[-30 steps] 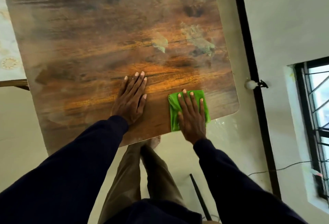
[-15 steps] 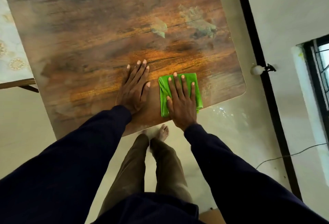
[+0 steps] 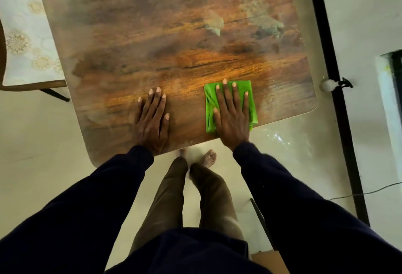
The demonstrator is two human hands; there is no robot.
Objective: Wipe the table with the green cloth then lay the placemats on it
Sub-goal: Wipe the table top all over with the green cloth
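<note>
The green cloth (image 3: 250, 97), folded into a rectangle, lies on the wooden table (image 3: 174, 34) close to its near edge, toward the right corner. My right hand (image 3: 232, 117) presses flat on the cloth with fingers spread. My left hand (image 3: 152, 121) rests flat and empty on the bare wood, a hand's width to the left of the cloth. A pale sheet with a gold flower pattern (image 3: 24, 40), possibly the placemats, lies on a separate wooden surface off the table's left side.
Pale cloudy smears (image 3: 261, 17) mark the table's far right part. My legs and bare feet (image 3: 208, 158) stand on the cream floor just below the near edge. A black frame (image 3: 332, 73) with a round white knob (image 3: 328, 84) runs along the right.
My right hand slid the cloth left, away from the table's right corner. My left hand shifted left and nearer the near edge, so the gap between the hands widened.
</note>
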